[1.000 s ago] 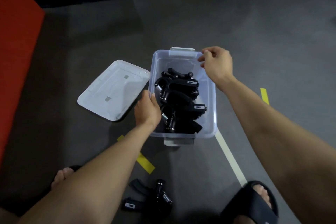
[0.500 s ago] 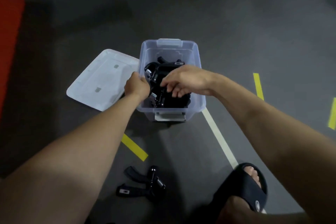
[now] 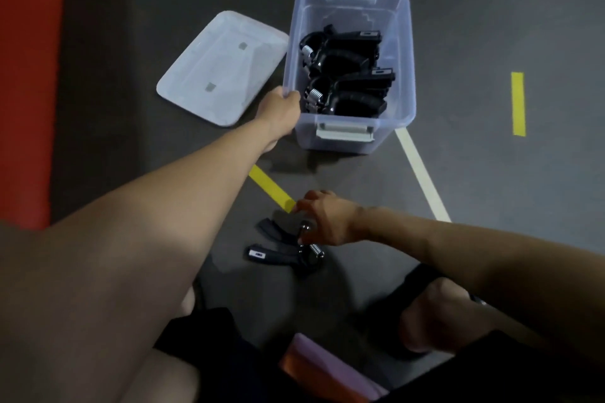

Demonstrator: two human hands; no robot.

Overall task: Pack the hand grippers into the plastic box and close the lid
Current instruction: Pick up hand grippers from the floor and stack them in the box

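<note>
Fingers of the left hand [image 3: 281,111] curl over the near-left rim of the clear plastic box [image 3: 406,42] at upper centre, which holds several black hand grippers [image 3: 347,75]; its translucent lid [image 3: 222,65] lies flat just left. Lower centre, the right hand [image 3: 327,222] closes on the spring end of a black hand gripper [image 3: 281,247] lying on the dark grey floor [image 3: 491,10].

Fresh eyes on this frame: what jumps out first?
The clear plastic box at top centre, open and holding a pile of black hand grippers, with the left hand gripping its near-left corner. Its lid lies flat on the floor to the box's left. Lower down, the right hand is on the spring end of one last hand gripper lying on the floor beside a yellow tape strip.
</note>
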